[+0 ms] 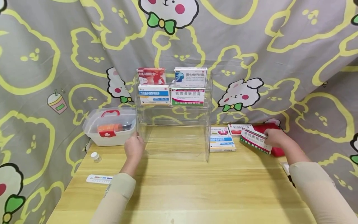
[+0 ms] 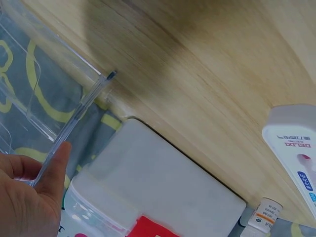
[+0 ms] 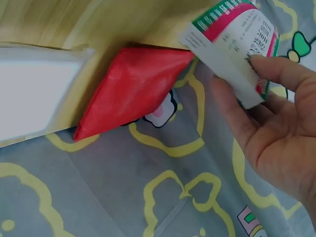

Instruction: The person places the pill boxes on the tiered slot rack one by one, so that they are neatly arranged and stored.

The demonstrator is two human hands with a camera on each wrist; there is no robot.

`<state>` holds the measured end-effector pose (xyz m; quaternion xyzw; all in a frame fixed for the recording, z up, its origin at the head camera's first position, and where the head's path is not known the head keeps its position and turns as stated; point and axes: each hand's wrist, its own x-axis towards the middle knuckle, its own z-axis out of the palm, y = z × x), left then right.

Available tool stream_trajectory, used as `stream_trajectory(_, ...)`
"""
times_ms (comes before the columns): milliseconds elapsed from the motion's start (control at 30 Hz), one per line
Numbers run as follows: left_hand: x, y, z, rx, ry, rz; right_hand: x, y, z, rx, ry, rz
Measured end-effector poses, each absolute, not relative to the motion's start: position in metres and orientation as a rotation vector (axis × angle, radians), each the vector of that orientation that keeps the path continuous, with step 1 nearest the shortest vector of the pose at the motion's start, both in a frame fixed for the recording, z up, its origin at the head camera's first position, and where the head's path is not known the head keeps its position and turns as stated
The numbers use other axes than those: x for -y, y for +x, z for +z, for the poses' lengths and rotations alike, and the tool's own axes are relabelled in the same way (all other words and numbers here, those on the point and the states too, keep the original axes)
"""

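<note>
My right hand (image 1: pixel 277 138) grips one end of a white medicine box (image 1: pixel 255 140) with green and magenta bands, tilted above the table's right side. In the right wrist view, thumb and fingers pinch that box (image 3: pixel 234 49) beside a red pouch (image 3: pixel 138 84). With thumb and fingers, my left hand (image 2: pixel 29 197) pinches the side edge of the clear acrylic rack (image 2: pixel 74 116). Its upper tiers carry a red box (image 1: pixel 152 76), a white box with a blue picture (image 1: pixel 191 77), a blue-and-white box (image 1: pixel 154 95) and a green-and-magenta box (image 1: pixel 188 97). Lower tiers hold nothing.
Left of the rack stands a first-aid case (image 1: pixel 112 127) with a red handle. A small bottle (image 1: pixel 96 156) and a white thermometer (image 1: pixel 99 179) lie in front. Right of the rack lie a blue-and-white box (image 1: pixel 222 143) and a red-and-white box (image 1: pixel 240 128). A patterned curtain (image 1: pixel 179 46) hangs behind.
</note>
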<state>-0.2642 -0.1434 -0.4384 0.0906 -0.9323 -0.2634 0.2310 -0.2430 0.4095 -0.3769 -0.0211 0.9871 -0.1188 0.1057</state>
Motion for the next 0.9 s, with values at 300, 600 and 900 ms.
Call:
stream_trajectory(300,0.148,-0.266,-0.441,2.536,0.227,-0.717,-0.4,-0.234,-0.343,-3.351,0.286,-0.798)
stream_trajectory(600,0.152,-0.266,-0.44,2.52,0.218,-0.718,-0.38,-0.235,-0.312,-3.296,0.396,-1.133)
stream_trajectory(900,0.148,-0.266,-0.439,2.537,0.198,-0.758,-0.364,-0.228,-0.294,-3.302,0.446,-1.23)
